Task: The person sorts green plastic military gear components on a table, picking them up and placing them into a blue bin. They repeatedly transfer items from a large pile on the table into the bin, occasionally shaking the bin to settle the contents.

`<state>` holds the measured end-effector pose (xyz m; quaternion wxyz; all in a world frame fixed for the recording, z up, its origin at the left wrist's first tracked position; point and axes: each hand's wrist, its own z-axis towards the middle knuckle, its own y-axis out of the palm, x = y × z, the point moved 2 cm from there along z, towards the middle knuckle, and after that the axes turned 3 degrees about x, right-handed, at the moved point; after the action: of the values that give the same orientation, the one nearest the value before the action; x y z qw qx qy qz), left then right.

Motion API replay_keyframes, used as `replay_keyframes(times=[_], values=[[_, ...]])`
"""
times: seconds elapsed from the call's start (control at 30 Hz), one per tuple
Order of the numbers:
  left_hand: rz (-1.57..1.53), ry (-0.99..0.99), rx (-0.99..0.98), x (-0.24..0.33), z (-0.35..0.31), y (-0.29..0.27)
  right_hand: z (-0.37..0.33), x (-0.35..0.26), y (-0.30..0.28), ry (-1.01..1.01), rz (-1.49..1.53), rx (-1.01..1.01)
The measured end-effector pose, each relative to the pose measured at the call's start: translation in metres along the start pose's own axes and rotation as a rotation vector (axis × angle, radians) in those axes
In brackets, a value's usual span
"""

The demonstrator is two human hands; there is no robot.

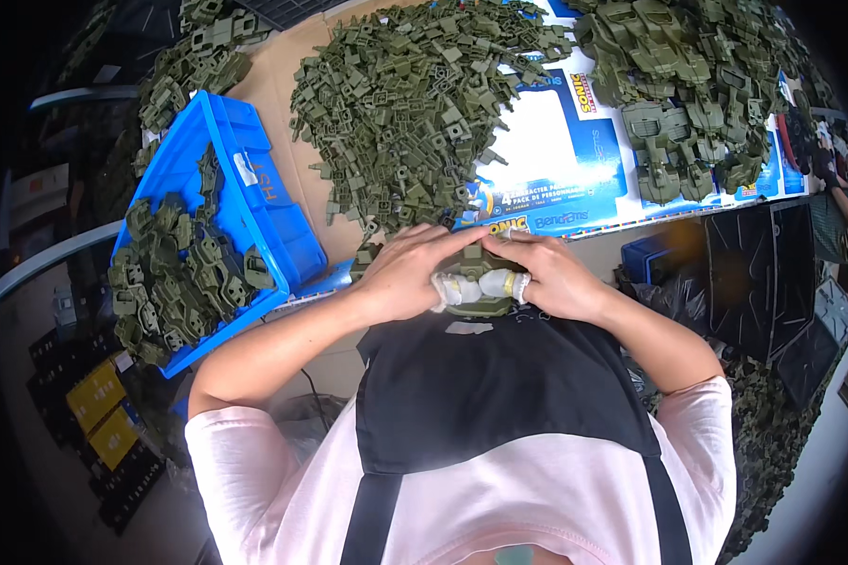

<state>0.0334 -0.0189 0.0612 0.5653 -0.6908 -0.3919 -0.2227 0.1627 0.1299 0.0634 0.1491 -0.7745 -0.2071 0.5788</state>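
Beyond the held green piece [475,258] — heaped parts [410,113]; leftward — a blue bin [275,221].

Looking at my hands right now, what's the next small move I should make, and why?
Probably press gently with both wrapped thumbs on the green part: they lie side by side across it, while fingers of the left hand and right hand come together at its far side, so it seems braced.

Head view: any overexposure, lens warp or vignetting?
Head view: the printed sheet has a bright white patch, possibly overexposed; at the left, a pale rail bends with the fisheye; corners fall to black; left hand and right hand look fairly sharp.
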Motion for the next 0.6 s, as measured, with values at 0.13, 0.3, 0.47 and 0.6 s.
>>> replay_keyframes(times=[0.13, 0.3, 0.47, 0.6], values=[[0.125, -0.087, -0.105, 0.019, 0.001, -0.015, 0.0, 0.008, 0.001, -0.016, 0.043, 0.012], [-0.114, -0.13, 0.186, -0.002, -0.026, -0.058, -0.009, 0.041, -0.022, 0.017, 0.227, 0.053], [-0.607, -0.235, 0.273, -0.024, -0.043, -0.003, -0.004, 0.025, -0.035, -0.049, 0.051, 0.12], [-0.411, -0.187, 0.323, -0.01, -0.039, 0.002, 0.025, -0.046, -0.01, -0.318, -0.217, 0.246]])
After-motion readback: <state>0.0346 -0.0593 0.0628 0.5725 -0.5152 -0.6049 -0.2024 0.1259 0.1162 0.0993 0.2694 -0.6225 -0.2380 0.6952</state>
